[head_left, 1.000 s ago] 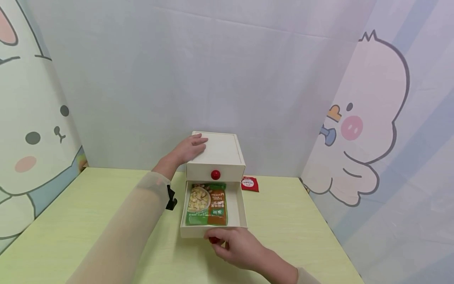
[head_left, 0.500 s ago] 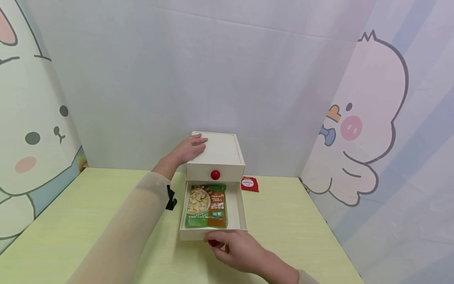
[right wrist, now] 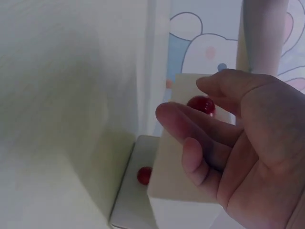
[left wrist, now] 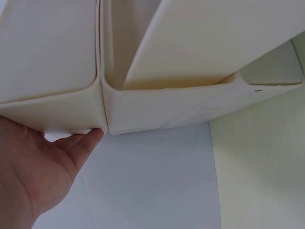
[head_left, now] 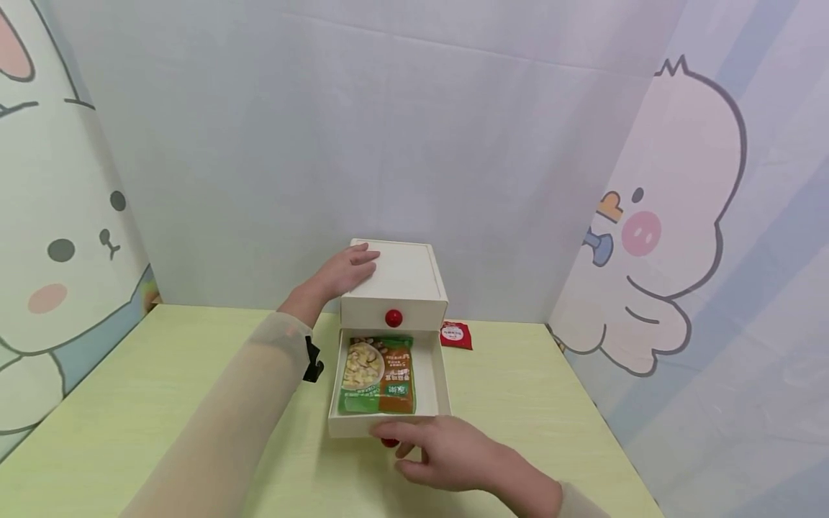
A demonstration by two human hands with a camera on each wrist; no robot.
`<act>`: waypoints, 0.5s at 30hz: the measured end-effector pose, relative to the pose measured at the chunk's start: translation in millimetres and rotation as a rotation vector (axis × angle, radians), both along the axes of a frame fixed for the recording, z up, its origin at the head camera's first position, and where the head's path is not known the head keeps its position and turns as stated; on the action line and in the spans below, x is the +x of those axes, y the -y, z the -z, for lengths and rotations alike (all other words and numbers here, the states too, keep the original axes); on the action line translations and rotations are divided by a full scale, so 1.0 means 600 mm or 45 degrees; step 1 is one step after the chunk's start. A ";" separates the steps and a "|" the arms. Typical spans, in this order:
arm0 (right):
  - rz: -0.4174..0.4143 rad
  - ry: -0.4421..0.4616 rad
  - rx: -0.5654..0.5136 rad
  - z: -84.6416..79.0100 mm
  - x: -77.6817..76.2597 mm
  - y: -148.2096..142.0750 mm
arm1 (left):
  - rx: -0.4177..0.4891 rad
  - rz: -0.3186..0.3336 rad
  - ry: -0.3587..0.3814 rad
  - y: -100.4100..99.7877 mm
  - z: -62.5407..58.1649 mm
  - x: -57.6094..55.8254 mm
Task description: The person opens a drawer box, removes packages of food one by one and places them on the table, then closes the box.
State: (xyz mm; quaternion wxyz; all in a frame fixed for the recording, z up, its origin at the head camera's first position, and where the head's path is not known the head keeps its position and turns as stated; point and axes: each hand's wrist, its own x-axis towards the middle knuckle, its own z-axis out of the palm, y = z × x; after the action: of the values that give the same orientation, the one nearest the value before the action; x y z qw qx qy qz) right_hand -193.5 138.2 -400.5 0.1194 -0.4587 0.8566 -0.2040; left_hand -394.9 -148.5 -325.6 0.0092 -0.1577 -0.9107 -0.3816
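Observation:
A white two-drawer box (head_left: 404,270) stands on the table, its lower drawer (head_left: 432,381) pulled out. In that drawer lies a green and brown food packet (head_left: 378,378) with a picture of a bowl. My left hand (head_left: 343,273) rests on the left side of the box's top; in the left wrist view its fingers lie along the box's edge (left wrist: 57,112). My right hand (head_left: 453,457) is at the lower drawer's red knob (head_left: 390,442), index finger stretched out over it. In the right wrist view its fingers are spread loosely around the knob (right wrist: 201,105), gripping nothing.
The upper drawer (head_left: 363,314) is closed and has a red knob (head_left: 393,318). A small red packet (head_left: 456,335) lies on the pale yellow-green table (head_left: 518,403), right of the box. A grey curtain (head_left: 259,180) hangs close behind, with cartoon-printed sheets on both sides.
The lower drawer came out slightly further by half a second ago. Since then my right hand has loosened from its knob and shifted a little right. My left hand has stayed put.

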 end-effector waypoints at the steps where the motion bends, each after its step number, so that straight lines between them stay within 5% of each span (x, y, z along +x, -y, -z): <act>1: -0.022 0.005 0.009 -0.011 -0.001 -0.004 | 0.002 0.000 0.001 -0.001 0.000 0.000; 9: -0.082 0.010 0.107 -0.129 -0.027 -0.007 | 0.013 -0.004 0.007 -0.003 -0.001 -0.005; 15: -0.111 -0.072 0.119 -0.185 -0.061 0.016 | 0.000 -0.008 0.014 -0.002 0.001 -0.003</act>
State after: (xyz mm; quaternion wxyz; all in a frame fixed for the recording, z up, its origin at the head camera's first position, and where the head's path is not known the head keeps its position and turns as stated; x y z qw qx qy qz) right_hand -230.4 128.8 -289.3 0.1251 -0.4951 0.8474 -0.1455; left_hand -396.9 -147.6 -326.1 0.0055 -0.1527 -0.9112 -0.3826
